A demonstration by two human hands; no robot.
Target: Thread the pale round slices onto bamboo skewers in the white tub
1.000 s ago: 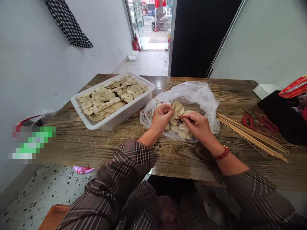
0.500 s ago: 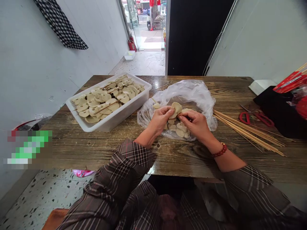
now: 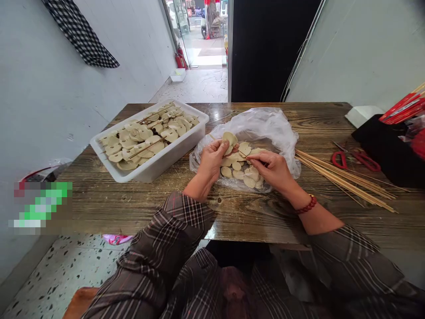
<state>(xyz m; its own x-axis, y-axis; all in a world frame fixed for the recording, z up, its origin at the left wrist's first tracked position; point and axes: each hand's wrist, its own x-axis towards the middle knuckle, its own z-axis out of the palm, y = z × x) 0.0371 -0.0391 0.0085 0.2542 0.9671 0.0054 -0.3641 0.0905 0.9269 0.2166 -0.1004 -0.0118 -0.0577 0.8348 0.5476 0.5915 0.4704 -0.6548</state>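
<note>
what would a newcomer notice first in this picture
Probably the white tub on the table's left, heaped with skewered pale round slices. Next, the crumpled clear plastic bag at the middle, under both hands, then the red-handled scissors by the bare skewers on the right.

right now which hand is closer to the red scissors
The right hand, left of the scissors, over the right part of the plastic bag; left hand farther off, over its left part.
</note>
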